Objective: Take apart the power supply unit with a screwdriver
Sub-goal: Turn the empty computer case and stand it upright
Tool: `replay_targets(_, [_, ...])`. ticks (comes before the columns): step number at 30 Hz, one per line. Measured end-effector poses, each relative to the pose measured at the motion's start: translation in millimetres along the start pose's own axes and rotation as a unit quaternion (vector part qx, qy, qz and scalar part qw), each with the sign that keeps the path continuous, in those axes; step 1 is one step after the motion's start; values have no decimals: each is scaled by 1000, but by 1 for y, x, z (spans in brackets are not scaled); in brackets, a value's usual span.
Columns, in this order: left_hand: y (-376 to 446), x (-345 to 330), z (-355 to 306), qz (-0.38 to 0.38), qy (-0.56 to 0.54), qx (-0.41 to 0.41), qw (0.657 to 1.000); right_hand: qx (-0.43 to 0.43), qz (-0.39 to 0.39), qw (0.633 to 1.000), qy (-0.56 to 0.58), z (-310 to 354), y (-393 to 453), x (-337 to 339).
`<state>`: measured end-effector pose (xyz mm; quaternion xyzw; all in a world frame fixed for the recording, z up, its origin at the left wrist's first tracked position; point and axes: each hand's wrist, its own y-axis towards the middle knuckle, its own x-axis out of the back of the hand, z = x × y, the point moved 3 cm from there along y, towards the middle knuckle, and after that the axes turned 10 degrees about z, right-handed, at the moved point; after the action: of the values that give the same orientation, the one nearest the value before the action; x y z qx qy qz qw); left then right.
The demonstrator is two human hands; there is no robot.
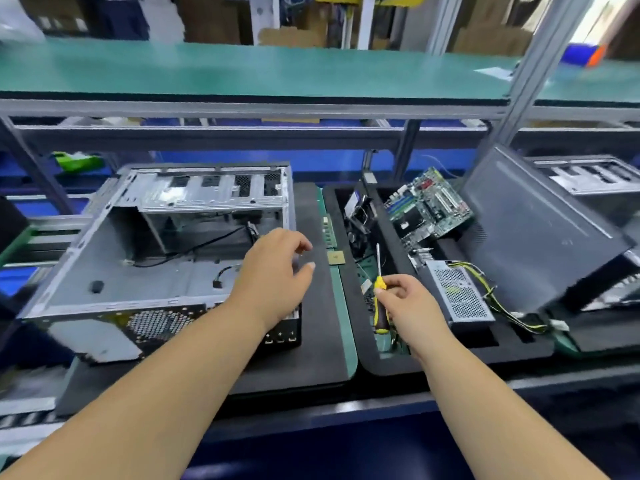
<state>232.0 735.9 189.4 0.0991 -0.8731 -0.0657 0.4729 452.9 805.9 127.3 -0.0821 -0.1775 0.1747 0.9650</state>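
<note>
The power supply unit (459, 293), a silver perforated metal box with yellow and black cables, lies in a black foam tray (450, 355) on the right. My right hand (410, 306) pinches a screwdriver (380, 299) with a yellow and black handle, its shaft pointing up and away; the hand is just left of the unit. My left hand (277, 271) hovers with loosely curled fingers, holding nothing, over the right edge of an open computer case (138, 258).
A green motherboard (427, 206) leans in the tray behind the unit. A dark side panel (540, 223) stands tilted at the right. A memory stick (329, 230) and a small chip (336, 258) lie on the black mat (322, 341). A green shelf (242, 74) runs overhead.
</note>
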Motion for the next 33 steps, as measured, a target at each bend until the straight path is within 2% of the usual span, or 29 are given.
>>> replay_targets(5, [23, -19, -6, 53, 105, -7, 993, -50, -29, 979, -195, -25, 30, 34])
replay_targets(9, [26, -24, 0, 58, 115, 11, 992, -109, -59, 921, -369, -39, 52, 53])
replay_targets(12, [24, -24, 1, 49, 114, 2, 992, -129, -61, 887, -440, -45, 66, 57])
replay_targets(21, [22, -25, 3, 32, 103, 2, 994, -147, -26, 807, -572, -56, 81, 49])
replay_targets(28, [21, -23, 4, 35, 85, 0, 996, -135, -23, 808, -574, -59, 83, 52])
replay_targets(33, [19, -21, 6, 38, 29, 10, 999, -114, -19, 810, -574, -63, 80, 55])
